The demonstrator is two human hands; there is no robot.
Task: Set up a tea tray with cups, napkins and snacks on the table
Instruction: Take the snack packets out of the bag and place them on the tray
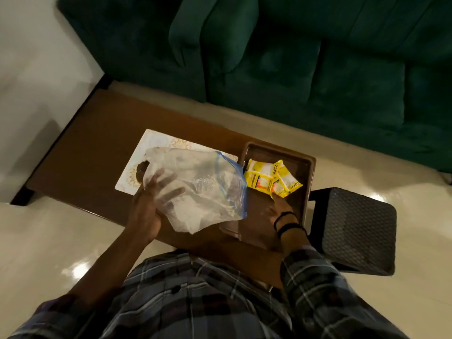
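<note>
Yellow snack sachets (271, 178) lay in our brown plastic tray (307, 167); our right hand (277, 209) touched them, grip unclear, while our left hand (149, 206) clutched a crumpled clear zip bag (195, 184).

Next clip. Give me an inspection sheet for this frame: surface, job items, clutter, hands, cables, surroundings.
Surface: dark wooden table, low, mostly bare at its left end.
Job items: brown tray on the table's right end; yellow sachets lying in it; clear zip bag held above a patterned placemat. No cups or napkins seen.
Clutter: nothing seen.
Hands: left hand grips the zip bag; right hand is on the sachets in the tray, grip unclear.
Cables: nothing seen.
Surroundings: green sofa beyond the table; black stool on the right; glossy floor.
</note>
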